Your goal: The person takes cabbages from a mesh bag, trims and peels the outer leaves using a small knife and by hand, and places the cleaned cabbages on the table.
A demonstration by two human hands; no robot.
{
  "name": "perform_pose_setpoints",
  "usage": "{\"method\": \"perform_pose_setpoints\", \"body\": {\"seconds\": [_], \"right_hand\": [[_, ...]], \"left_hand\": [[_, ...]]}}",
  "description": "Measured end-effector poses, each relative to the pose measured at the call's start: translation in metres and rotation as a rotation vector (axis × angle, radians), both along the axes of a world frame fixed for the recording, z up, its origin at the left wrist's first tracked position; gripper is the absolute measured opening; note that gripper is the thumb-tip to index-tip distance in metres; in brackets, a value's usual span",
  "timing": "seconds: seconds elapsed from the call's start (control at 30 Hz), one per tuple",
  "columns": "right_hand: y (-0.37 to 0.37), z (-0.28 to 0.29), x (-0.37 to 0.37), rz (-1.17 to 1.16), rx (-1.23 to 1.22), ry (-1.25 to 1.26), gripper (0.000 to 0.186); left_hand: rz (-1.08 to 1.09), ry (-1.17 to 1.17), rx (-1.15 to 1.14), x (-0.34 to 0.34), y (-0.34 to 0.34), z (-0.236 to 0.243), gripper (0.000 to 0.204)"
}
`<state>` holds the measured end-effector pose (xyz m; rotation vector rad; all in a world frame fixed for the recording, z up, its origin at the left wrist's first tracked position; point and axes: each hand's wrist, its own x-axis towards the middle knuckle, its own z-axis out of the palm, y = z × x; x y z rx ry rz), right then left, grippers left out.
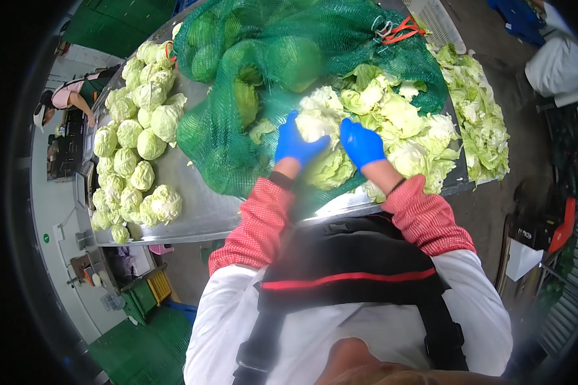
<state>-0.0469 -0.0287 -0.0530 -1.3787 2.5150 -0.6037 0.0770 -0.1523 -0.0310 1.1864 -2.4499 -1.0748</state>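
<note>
**Two gloved hands on a cabbage at the steel table**

A long steel table (pixel 199 212) carries everything. A big green net sack (pixel 250 83) of cabbages lies across its far end, and a heap of trimmed cabbages (pixel 138 147) sits along the left side. Loose leaves (pixel 481 122) pile up on the right. At the near edge, one cabbage (pixel 324 144) sits among torn leaves, with the left hand (pixel 295 144) and right hand (pixel 361 142), both in blue gloves, clasping it from either side.
</note>
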Motion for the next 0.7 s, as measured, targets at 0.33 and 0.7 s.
{"method": "perform_pose_setpoints", "body": {"seconds": [0.33,0.7], "right_hand": [[-0.032,0.023,-0.003,0.019,-0.061,-0.092,0.031],[-0.003,-0.01,-0.03,-0.131,-0.02,-0.166,0.027]], "left_hand": [[-0.177,0.281,0.03,0.033,0.001,-0.016,0.097],[0.257,0.937,1.112,0.063,-0.005,0.007,0.062]]}}
